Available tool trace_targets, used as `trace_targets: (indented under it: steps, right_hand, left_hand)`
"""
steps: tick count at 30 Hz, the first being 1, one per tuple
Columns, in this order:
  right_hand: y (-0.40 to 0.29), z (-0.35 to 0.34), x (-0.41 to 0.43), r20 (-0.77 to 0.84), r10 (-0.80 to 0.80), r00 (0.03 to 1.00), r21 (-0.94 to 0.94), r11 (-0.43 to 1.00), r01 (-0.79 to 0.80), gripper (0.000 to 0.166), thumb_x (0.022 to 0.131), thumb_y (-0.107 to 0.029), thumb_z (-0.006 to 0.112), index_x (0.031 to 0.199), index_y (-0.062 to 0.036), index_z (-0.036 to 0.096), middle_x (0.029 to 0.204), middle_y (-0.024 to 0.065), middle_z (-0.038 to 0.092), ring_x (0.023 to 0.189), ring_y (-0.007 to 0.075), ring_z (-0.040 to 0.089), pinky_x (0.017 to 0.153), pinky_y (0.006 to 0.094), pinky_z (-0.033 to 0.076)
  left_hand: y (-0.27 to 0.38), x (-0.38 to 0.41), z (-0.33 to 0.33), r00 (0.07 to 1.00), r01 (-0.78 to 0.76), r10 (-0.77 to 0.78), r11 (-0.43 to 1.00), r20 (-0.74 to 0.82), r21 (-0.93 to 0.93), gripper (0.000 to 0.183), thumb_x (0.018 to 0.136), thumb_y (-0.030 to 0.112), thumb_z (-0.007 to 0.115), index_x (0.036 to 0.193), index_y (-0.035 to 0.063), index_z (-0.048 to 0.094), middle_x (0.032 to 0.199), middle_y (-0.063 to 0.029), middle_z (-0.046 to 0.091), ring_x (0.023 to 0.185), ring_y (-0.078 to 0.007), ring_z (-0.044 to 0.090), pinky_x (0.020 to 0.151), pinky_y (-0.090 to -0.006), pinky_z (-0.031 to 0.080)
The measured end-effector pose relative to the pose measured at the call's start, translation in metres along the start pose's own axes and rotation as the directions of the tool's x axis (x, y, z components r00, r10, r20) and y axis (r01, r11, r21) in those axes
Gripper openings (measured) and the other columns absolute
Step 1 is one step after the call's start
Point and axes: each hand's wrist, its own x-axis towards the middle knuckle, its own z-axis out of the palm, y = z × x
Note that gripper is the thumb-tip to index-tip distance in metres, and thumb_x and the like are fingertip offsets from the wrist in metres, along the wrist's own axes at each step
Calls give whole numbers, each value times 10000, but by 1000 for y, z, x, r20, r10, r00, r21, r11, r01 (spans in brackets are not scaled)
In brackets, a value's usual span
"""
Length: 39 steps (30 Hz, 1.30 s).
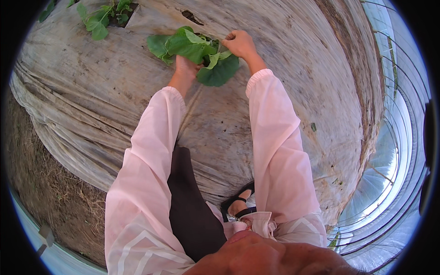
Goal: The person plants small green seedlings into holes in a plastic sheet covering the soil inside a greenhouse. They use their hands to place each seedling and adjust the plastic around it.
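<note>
A broad-leaved green seedling (192, 44) stands at a hole in the pale plastic mulch film (213, 113), at the top middle of the view. My left hand (187, 67) reaches under its leaves from the near side; they hide most of the fingers, so its hold is unclear. At the plant's right side, my right hand (240, 44) has thumb and forefinger pinched together on what looks like the film's edge. One large leaf (220, 71) droops toward me between the two wrists.
Another seedling (99, 22) grows from a film opening at the upper left. A small tear (191, 17) lies beyond the near plant. Bare soil with dry straw (62, 192) borders the film at left. My sandalled foot (239, 202) rests on the film. Greenhouse plastic sheeting (398, 165) curves along the right.
</note>
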Motion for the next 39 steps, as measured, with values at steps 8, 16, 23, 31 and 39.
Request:
trace_targets:
  steps: [8,16,23,31,39]
  right_hand:
    - [0,3,1,-23,-40,999,40,998,41,318,750,-312,783,913,-39,766,906,134,755,834,272,717,792,383,553]
    - [-1,2,0,-23,-35,999,70,997,37,317,742,-302,785,902,-30,760,857,121,747,790,232,709,759,357,549]
    - [2,0,2,-7,-39,999,127,991,39,302,747,-283,792,875,-14,749,805,99,728,721,194,672,702,347,533]
    - [4,-2,6,23,-12,1000,120,993,9,298,744,-288,805,871,-23,754,818,105,732,738,214,679,705,362,537]
    - [12,4,8,-11,13,1000,77,997,-12,288,748,-274,820,856,-17,750,794,104,732,724,194,680,696,351,538]
  left_hand:
    - [-6,4,10,993,-82,102,954,55,-288,509,892,557,531,1213,177,639,1195,-45,662,1130,-295,587,1021,-476,415]
    - [-18,22,9,963,-245,267,929,44,-277,473,927,511,502,1188,141,638,1201,-71,664,1132,-316,599,1005,-528,446]
    - [-10,17,-7,967,-70,160,915,197,-398,493,932,514,543,1181,104,656,1222,-115,667,1146,-346,593,1051,-522,441]
    - [-5,10,-11,979,-182,197,957,48,-226,607,901,647,524,1200,137,662,1227,-97,669,1163,-352,588,1040,-544,447]
    - [-8,8,-4,970,-223,244,919,25,-325,588,909,635,524,1201,141,654,1224,-101,661,1156,-354,570,1063,-546,425]
